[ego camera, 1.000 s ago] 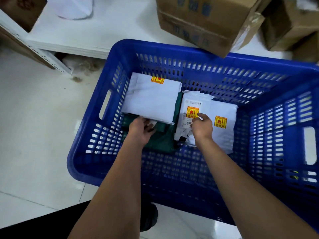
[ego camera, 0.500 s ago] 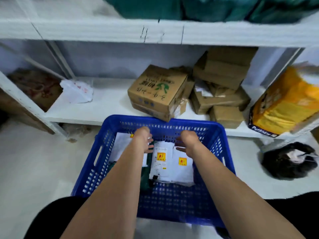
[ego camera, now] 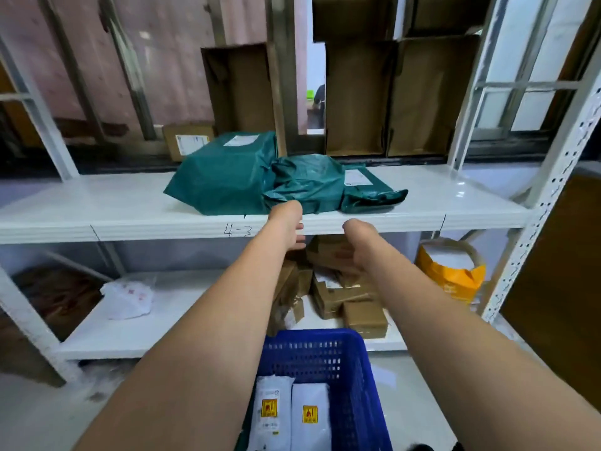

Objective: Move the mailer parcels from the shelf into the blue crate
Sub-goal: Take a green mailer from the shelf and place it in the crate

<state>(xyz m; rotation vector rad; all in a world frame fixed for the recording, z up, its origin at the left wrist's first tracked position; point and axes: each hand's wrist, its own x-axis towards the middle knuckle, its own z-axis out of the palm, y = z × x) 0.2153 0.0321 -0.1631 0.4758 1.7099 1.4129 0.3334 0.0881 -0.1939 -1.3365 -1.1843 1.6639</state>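
Three dark green mailer parcels lie together on the upper white shelf (ego camera: 130, 203): a large one (ego camera: 224, 177) on the left, a crumpled one (ego camera: 305, 180) in the middle, a flatter one (ego camera: 364, 190) on the right. My left hand (ego camera: 289, 222) is raised at the shelf's front edge just below the crumpled parcel, fingers apart and empty. My right hand (ego camera: 357, 242) hangs slightly lower, also empty, fingers loosely curled. The blue crate (ego camera: 357, 369) stands on the floor below my arms with two white mailers (ego camera: 292, 415) inside.
Brown cardboard boxes (ego camera: 341, 288) are heaped on the lower shelf beside a white bag (ego camera: 128, 297) and an orange sack (ego camera: 452, 271). Tall cartons (ego camera: 390, 99) and a small labelled box (ego camera: 187, 139) stand behind the upper shelf. A perforated white upright (ego camera: 549, 190) rises at right.
Both hands left the white mailers in the crate and rose to the upper shelf's edge. My view lifted from the crate to the green parcels.
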